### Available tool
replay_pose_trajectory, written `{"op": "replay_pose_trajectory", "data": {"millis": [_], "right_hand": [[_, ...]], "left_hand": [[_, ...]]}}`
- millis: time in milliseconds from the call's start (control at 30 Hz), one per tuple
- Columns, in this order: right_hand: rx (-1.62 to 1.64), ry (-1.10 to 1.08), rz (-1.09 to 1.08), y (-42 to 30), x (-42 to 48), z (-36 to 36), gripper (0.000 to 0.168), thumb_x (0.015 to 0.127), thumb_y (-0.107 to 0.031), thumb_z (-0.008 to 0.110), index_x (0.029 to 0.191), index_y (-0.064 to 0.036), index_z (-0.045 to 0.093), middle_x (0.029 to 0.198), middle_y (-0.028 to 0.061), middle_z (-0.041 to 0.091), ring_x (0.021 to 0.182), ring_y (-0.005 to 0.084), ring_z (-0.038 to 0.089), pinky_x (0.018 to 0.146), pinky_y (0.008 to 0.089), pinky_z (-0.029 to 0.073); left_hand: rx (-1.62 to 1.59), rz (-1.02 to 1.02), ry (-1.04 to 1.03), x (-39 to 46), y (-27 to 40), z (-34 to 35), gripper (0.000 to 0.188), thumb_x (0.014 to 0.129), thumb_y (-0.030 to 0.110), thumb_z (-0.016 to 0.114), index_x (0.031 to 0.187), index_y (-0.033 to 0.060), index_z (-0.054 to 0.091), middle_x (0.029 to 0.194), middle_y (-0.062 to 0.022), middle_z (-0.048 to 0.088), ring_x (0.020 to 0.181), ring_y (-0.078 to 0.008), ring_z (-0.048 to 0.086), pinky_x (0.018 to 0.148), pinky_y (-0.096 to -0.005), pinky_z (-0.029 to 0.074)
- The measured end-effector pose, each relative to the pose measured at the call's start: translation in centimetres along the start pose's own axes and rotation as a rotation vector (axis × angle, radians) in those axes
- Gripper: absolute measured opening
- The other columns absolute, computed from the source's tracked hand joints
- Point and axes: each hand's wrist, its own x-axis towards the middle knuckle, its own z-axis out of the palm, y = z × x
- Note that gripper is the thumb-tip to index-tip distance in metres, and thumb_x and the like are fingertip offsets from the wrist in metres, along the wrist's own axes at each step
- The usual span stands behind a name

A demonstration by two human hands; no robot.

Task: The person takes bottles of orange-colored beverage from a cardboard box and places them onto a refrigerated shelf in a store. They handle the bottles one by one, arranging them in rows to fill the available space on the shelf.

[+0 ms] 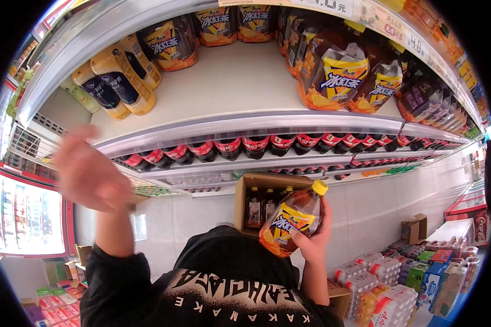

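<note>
My right hand (315,241) is closed around a large iced tea bottle (288,227) with a yellow cap and a yellow-and-orange label. The bottle tilts in front of my body, its cap up and to the right. Behind it on the floor, an opened cardboard box (240,200) holds several dark bottles with yellow caps (253,206). My left hand (92,173) is raised at the left, near the front edge of a white shelf (237,77). Motion blurs its fingers, and nothing shows in it.
Matching iced tea bottles (337,77) stand on the shelf's right side and back; yellow bottles (125,88) stand at its left. Red-labelled cola bottles (229,147) line the shelf below. Shrink-wrapped drink packs (386,269) are stacked on the right. A lit drinks cooler (26,212) stands at the left.
</note>
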Motion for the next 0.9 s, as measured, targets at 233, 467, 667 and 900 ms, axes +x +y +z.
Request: {"op": "replay_pose_trajectory", "data": {"millis": [233, 467, 667, 900], "right_hand": [[0.39, -0.227, 0.086, -5.7, 2.5, 4.3, 0.104, 0.068, -0.007, 0.084, 0.155, 0.001, 0.028, 0.149, 0.0164, 0.043, 0.137, 0.0269, 0.046, 0.114, 0.0416, 0.038], [0.097, -0.452, -0.048, -6.3, 5.1, 6.1, 0.11, 0.078, -0.007, 0.08, 0.161, -0.002, 0.009, 0.156, 0.0195, 0.034, 0.14, 0.0276, 0.041, 0.116, 0.0431, 0.033], [0.042, -0.384, 0.14, 0.1, 4.1, 1.7, 0.086, 0.088, -0.019, 0.074, 0.157, 0.0, 0.026, 0.155, 0.0179, 0.037, 0.116, 0.0271, 0.058, 0.1, 0.0395, 0.046], [-0.908, -0.462, 0.274, 15.3, -2.7, -5.1, 0.057, 0.093, -0.038, 0.068, 0.137, -0.005, 0.055, 0.123, 0.0234, 0.063, 0.102, 0.0361, 0.068, 0.085, 0.0457, 0.056]], "left_hand": [[-1.025, -1.3, -0.727, -7.4, 14.5, 6.8, 0.096, 0.081, 0.031, 0.084, 0.153, 0.0024, 0.028, 0.147, -0.0154, 0.044, 0.131, -0.0288, 0.049, 0.107, -0.0425, 0.042], [-1.448, -1.761, -0.404, -7.6, 15.8, 7.0, 0.096, 0.081, 0.017, 0.083, 0.154, -0.0003, 0.022, 0.146, -0.013, 0.047, 0.133, -0.0218, 0.05, 0.113, -0.0394, 0.039], [-1.121, -1.537, -0.177, -5.3, 10.4, 7.7, 0.084, 0.082, 0.019, 0.081, 0.148, -0.0003, 0.033, 0.135, -0.0122, 0.058, 0.124, -0.0204, 0.058, 0.104, -0.0376, 0.048], [-0.981, -1.522, -0.065, 1.5, 2.2, 12.0, 0.066, 0.091, 0.025, 0.076, 0.141, -0.0022, 0.042, 0.128, -0.0117, 0.062, 0.118, -0.02, 0.061, 0.101, -0.0365, 0.05]]}}
